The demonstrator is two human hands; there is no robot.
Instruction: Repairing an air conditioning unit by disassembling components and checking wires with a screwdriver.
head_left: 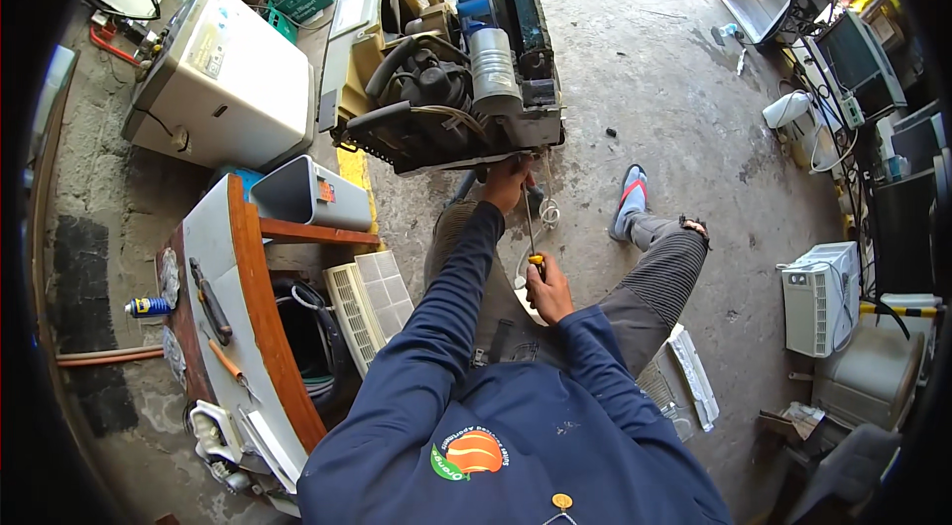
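A stripped air conditioner unit (446, 79) stands in front of me, its cylindrical metal compressor (493, 69), dark motor and black finned coil (524, 9) exposed. My left hand (506, 183) is up against the unit's near lower edge. Its fingers curl in there, and what they grip is hidden. In my right hand (548, 292), closed round its yellow and black handle, is a screwdriver (531, 231). Its shaft points up toward the left hand, and the tip is lost near the unit's edge. A pale cord (547, 215) hangs beside the shaft.
On the left, a wooden-edged bench (248, 297) holds pliers (210, 300) and an orange-handled tool (228, 361). Past it are a grey bin (312, 193), a white appliance (223, 79) and a grille panel (369, 302). Old appliances line the right, including a white air conditioner (821, 299).
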